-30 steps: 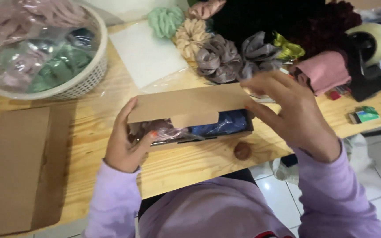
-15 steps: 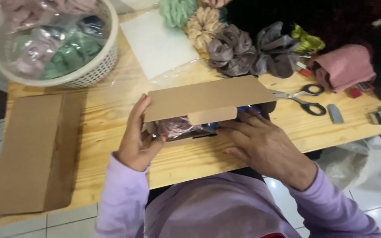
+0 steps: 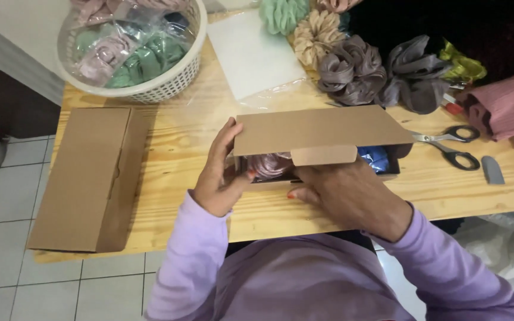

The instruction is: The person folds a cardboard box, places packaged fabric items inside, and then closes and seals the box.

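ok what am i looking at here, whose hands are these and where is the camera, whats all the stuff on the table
There is no machine here. A person wears a camera on the head, so the one picture looks down at their own two arms in lilac sleeves.

The left hand grips the left end of a brown cardboard box with its lid partly down. The right hand rests at the box's front, under the lid's tab. Inside the box, pink and blue fabric pieces show.

The wooden table also carries a second, closed cardboard box at the left, a white basket of bagged fabric items, a clear plastic bag, a row of fabric scrunchies and black-handled scissors.
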